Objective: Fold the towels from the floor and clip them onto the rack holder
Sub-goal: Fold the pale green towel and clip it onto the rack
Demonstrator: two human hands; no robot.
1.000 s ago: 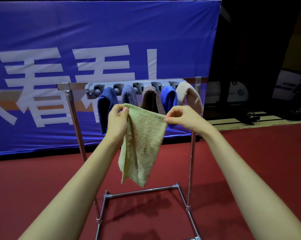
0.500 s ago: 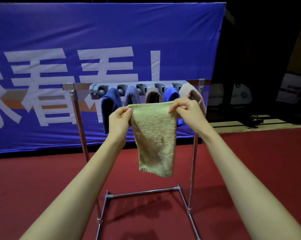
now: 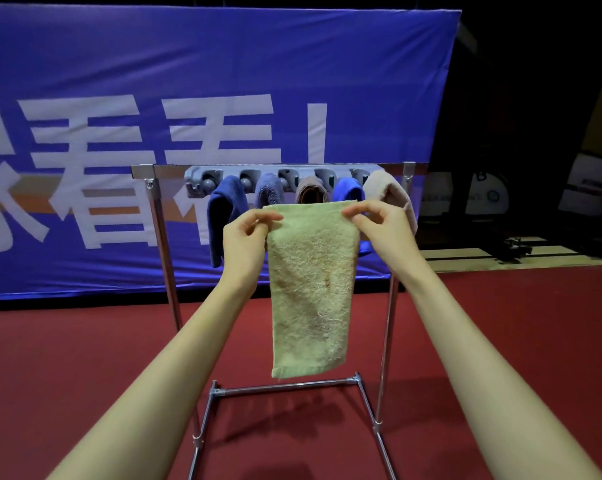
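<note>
So both my arms are stretched out in front of me, forearms angling inward and up to about the same height. My left hand [image 3: 246, 233] has thumb and fingers pinched on the top left corner of the green towel [image 3: 311, 289], the rest of the fingers curled in. My right hand [image 3: 382, 225] pinches the top right corner the same way, thumb and index closed on the edge, other fingers bent loosely above it. Between them the top edge is pulled pretty much flat and level, and the towel hangs straight down, folded into a narrow strip, its bottom hem just above the rack's low crossbar.

Right behind the towel is the rack [image 3: 161, 237], a chrome frame standing on the red floor [image 3: 85, 358]. The grey clip holder [image 3: 279, 174] runs along its top bar, and five towels are already clipped in: dark blue [image 3: 223, 209], greyish blue [image 3: 270, 190], brown [image 3: 311, 192], bright blue [image 3: 348, 192] and beige [image 3: 391, 192] on the far right. My towel's top edge sits just below the holder, in front of the middle ones. A big blue banner [image 3: 188, 81] with white lettering fills the background.
</note>
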